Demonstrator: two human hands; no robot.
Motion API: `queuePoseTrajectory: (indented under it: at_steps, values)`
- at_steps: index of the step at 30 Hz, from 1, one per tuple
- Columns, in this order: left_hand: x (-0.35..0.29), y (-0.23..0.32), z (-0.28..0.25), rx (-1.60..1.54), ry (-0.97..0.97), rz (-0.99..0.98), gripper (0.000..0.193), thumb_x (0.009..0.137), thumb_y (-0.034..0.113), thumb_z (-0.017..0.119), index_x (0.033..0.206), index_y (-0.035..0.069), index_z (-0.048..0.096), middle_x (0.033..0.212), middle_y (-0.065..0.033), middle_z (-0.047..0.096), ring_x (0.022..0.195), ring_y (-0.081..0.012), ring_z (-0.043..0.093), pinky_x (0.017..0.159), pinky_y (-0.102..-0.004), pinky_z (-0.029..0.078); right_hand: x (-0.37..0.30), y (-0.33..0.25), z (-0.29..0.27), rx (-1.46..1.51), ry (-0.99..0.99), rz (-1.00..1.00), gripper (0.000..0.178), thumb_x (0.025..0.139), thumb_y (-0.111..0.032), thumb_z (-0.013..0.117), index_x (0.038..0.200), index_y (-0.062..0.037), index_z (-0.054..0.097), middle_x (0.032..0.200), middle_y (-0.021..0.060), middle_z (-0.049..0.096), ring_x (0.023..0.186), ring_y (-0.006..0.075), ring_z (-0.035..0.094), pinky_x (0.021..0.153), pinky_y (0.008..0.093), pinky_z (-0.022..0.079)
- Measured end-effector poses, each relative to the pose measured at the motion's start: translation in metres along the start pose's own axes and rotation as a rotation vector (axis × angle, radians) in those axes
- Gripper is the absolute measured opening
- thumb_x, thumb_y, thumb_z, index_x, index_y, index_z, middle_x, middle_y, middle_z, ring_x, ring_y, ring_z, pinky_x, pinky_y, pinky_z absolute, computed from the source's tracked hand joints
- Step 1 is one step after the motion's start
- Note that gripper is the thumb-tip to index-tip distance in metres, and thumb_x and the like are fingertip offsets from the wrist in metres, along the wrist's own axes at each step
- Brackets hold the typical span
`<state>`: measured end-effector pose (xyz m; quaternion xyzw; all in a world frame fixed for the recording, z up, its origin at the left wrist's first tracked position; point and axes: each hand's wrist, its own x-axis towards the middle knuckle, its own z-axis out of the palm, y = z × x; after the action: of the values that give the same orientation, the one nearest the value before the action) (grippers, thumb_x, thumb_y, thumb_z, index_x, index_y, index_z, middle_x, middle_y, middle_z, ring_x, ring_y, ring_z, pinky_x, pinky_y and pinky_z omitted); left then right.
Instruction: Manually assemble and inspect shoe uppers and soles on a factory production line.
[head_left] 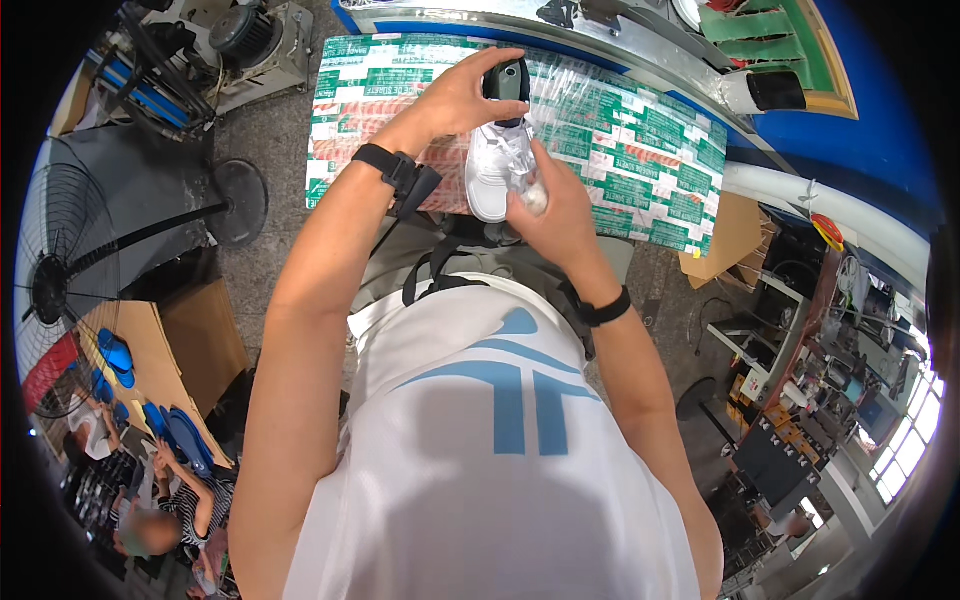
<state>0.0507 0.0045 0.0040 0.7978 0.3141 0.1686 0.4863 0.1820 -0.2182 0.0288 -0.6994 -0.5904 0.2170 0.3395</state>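
A white lace-up sneaker [487, 180] lies on the table with its toe toward me. A dark shoe last [505, 88] with a round hole in its top fills the heel opening at the far end. My left hand [465, 95] is closed around the last, fingers over the far end and thumb across its near side. Beside the sneaker's right side, my right hand [556, 210] is closed on a small white wad [537, 197], held between thumb and fingers against the shoe. I cannot tell what the wad is made of.
Green, white and red printed tape under clear film covers the table [640, 160]. A metal-edged machine bed [600, 30] runs behind it. To the left stand a pedestal fan [60, 280] and a motor unit [245, 40]. Co-workers sit at lower left near blue shoe parts [117, 355].
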Motion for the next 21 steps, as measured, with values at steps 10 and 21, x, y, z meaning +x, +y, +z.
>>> queuePoseTrajectory:
  at_steps: [10,21]
  values:
    - [0.004,-0.006,-0.001,-0.092,0.003,0.059,0.078,0.091,0.030,0.094,0.161,0.017,0.061,0.162,-0.0138,0.062,0.144,-0.0316,0.062,0.122,-0.0431,0.049,-0.035,-0.042,-0.006,-0.229,-0.063,-0.107,0.092,0.077,-0.031,0.089,0.154,0.0078,0.056,0.099,0.0148,0.065,0.092,0.0342,0.065,0.083,0.0459,0.047]
    - [0.004,-0.013,0.002,-0.036,0.044,0.100,0.083,0.086,0.042,0.097,0.158,0.017,0.063,0.157,-0.0182,0.062,0.143,-0.0365,0.061,0.120,-0.0448,0.052,0.008,-0.034,0.037,-0.077,0.017,-0.103,0.088,0.078,-0.030,0.089,0.150,0.0104,0.058,0.098,0.0174,0.068,0.088,0.0377,0.068,0.080,0.0492,0.053]
